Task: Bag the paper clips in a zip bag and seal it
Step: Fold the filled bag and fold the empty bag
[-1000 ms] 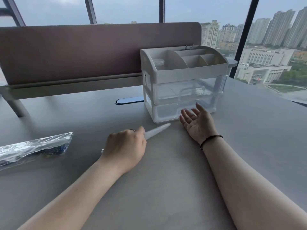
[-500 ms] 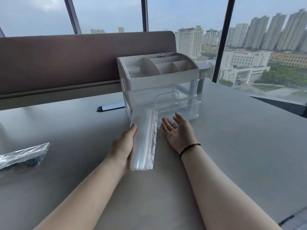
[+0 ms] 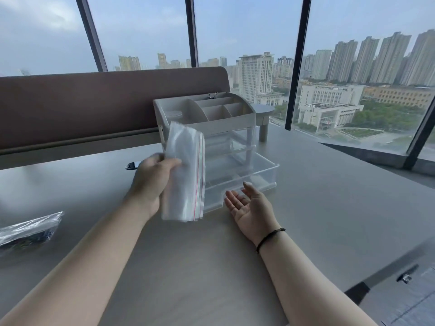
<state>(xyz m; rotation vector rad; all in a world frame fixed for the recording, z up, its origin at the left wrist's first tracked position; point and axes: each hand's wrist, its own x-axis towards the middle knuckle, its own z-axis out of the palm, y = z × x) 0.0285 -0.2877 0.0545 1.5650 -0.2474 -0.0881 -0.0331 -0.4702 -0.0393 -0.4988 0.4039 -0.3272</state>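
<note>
My left hand [image 3: 150, 182] grips a stack of clear zip bags [image 3: 186, 175] with a red line along the seal, held upright above the desk in front of the organizer. My right hand [image 3: 250, 208] rests palm up on the grey desk [image 3: 188, 267], fingers relaxed and holding nothing, just before the pulled-out bottom drawer [image 3: 247, 177]. A clear plastic packet [image 3: 28, 231] with dark blue contents, perhaps the paper clips, lies at the far left edge of the desk.
A white desk organizer [image 3: 207, 123] with top compartments and clear drawers stands mid-desk; binder clips [image 3: 213, 95] sit in its back compartment. A brown partition [image 3: 94, 102] runs behind it. Windows lie beyond. The desk's right edge [image 3: 388, 271] is near my right forearm.
My left hand lifted the zip bags off the desk and raised them upright. The bottom drawer now stands pulled out. My right hand stays palm up.
</note>
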